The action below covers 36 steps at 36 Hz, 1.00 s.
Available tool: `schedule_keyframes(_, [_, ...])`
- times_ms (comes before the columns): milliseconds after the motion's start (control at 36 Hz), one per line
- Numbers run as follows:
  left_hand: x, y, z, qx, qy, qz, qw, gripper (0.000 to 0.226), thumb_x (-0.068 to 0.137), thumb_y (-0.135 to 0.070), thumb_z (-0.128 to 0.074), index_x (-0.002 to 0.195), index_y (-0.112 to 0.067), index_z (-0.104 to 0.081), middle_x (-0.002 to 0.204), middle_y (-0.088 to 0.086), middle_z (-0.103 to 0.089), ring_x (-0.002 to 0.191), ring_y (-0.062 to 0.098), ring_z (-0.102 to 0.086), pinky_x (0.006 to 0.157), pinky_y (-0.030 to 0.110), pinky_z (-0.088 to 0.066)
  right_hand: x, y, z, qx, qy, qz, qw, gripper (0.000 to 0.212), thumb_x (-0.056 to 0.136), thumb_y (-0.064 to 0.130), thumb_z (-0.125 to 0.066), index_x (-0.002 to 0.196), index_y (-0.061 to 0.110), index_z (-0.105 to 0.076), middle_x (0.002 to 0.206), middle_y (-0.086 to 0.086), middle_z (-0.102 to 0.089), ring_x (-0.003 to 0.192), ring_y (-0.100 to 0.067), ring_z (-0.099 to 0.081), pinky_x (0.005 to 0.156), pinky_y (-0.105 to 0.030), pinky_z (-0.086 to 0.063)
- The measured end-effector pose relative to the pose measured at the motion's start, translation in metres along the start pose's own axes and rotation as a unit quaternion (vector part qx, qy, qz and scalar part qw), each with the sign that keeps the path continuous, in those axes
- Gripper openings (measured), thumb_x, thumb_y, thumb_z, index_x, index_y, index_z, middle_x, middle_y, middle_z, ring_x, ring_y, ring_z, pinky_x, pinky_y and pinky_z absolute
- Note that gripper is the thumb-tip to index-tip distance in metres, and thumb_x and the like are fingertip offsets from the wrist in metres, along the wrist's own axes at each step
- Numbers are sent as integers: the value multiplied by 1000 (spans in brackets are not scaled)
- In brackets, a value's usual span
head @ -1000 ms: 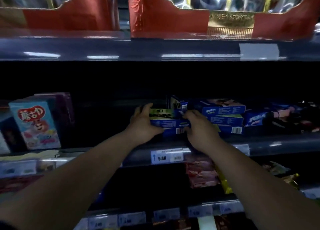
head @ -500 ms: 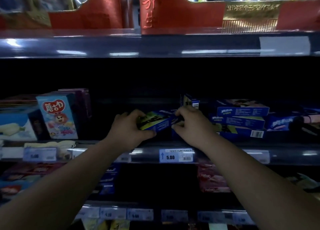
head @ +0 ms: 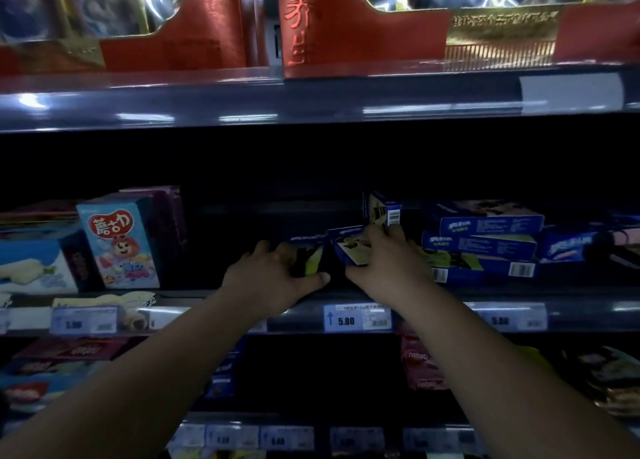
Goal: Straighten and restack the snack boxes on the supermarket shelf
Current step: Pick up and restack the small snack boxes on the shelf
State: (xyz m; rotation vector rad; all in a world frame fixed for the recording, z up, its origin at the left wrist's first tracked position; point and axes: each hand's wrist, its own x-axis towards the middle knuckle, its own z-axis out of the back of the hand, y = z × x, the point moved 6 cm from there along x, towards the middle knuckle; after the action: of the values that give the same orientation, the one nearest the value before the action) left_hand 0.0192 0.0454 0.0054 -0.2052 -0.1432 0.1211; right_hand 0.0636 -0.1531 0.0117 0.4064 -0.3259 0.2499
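Note:
On the middle shelf [head: 298, 315] my left hand [head: 273, 278] grips a dark blue snack box with yellow-green print [head: 311, 256], tipped up near the shelf's front. My right hand [head: 388, 268] holds a second blue snack box [head: 349, 247], tilted, right beside the first. Behind my right hand one blue box [head: 382, 209] stands upright on end. To the right lies an uneven stack of blue boxes [head: 485, 240], flat and skewed against each other.
A light blue cartoon box [head: 119, 244] stands upright at the left with purple boxes behind it. Red gift boxes [head: 346, 26] fill the upper shelf. A 5.80 price tag [head: 356, 318] sits on the shelf edge. Packets crowd the lower shelf.
Both hands have turned their boxes from lying flat to tipped up and drawn them apart slightly. The view has shifted, so the shelf contents appear further right.

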Motion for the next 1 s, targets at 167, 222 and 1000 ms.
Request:
schedule_keyframes(167, [13,0,-5,42,-14,39,998,110,57,-100,-26,142,-30,-34,140,11,-39,124,36,-45,95,45,-45,-11,-9,7,37,1,48,998,77,75,61,-61,139,33,-28,136,-2,-33,116,-29,-46,83,-41,-49])
schedule_keyframes(222, [17,-2,-4,57,-26,46,997,109,58,-99,-27,141,-29,-37,140,12,-41,125,36,-44,95,45,-45,-15,-12,8,32,9,70,997,72,79,60,-58,139,34,-29,136,-1,-33,115,-28,-47,83,-40,-48])
schedule_keyframes(1000, [12,-110,-18,-24,-69,-243,967,67,89,-62,-48,146,-31,-35,155,2,-35,142,24,-28,107,31,-28,-19,-77,39,193,82,54,976,46,85,-4,-50,108,35,-60,105,15,-60,85,5,-56,59,-9,-42])
